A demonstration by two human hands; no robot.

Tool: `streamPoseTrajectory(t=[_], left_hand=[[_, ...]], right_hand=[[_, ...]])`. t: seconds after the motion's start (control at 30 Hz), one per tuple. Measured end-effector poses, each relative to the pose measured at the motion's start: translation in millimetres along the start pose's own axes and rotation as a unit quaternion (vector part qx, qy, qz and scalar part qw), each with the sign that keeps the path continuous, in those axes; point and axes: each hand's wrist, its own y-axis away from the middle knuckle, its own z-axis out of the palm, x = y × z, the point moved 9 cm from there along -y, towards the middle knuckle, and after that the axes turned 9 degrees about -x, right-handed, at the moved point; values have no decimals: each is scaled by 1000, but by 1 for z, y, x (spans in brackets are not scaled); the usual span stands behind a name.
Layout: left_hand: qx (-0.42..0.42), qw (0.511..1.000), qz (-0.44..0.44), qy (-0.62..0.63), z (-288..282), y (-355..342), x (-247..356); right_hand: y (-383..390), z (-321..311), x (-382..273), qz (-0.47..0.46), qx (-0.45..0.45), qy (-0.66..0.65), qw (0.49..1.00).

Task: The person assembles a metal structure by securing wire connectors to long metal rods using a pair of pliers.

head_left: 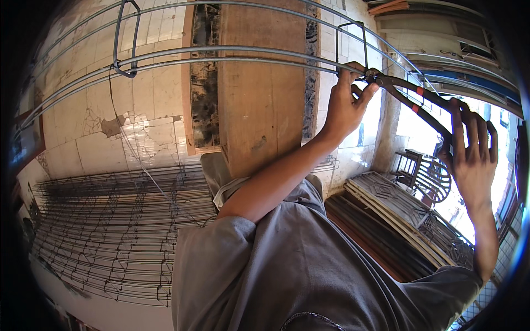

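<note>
My right hand is closed round the long dark handles of a pair of pincers, its fingers somewhat spread along them. Orange-red bands mark both handles, which stand apart. The jaws are at a joint between a lengthwise steel rod and a rectangular wire stirrup. Beside the jaws, the fingers and thumb of my left hand grip the rod. Whether they also pinch a tie wire is too small to tell. A second stirrup hangs round the rods at the left.
A wooden bench stands under the rods, before my body. Long thin wire trails down from the left stirrup. Stacked rod cages lie at lower left. Metal grilles and a chair stand at right. Several lengths of material fill the upper-right rack.
</note>
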Motion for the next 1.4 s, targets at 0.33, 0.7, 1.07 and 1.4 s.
streamPoseTrajectory(t=[0.33,0.7,1.07,1.4], left_hand=[[-8,1000,-12,-6,2,0,2],[-17,999,15,34,-2,1,9],[-7,999,12,52,-9,2,13],[-23,990,17,136,4,-2,-2]], right_hand=[[12,27,-7,-47,42,-20,998],[-7,38,5,24,-212,-506,836],[2,125,-15,97,-341,-824,442],[18,119,-46,127,-383,-853,331]])
